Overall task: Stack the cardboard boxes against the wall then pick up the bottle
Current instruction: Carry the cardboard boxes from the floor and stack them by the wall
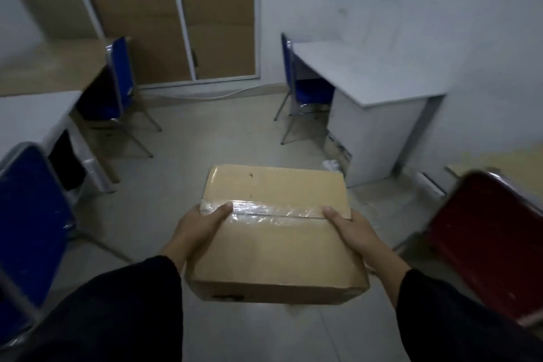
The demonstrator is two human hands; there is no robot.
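Carrying cardboard box (276,232) mid-room, left hand (197,229) and right hand (351,231) fingers clamping its sides; stacking against wall pending, bottle not showing.

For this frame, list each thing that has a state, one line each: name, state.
cardboard box: lifted off the floor, flaps shut, taped along the top seam
left hand: gripping the box's left side, thumb on the tape
right hand: gripping the box's right side, thumb on top
white desk: against the right wall, top bare
blue chair: tucked under that desk
red chair: tilted, blurred
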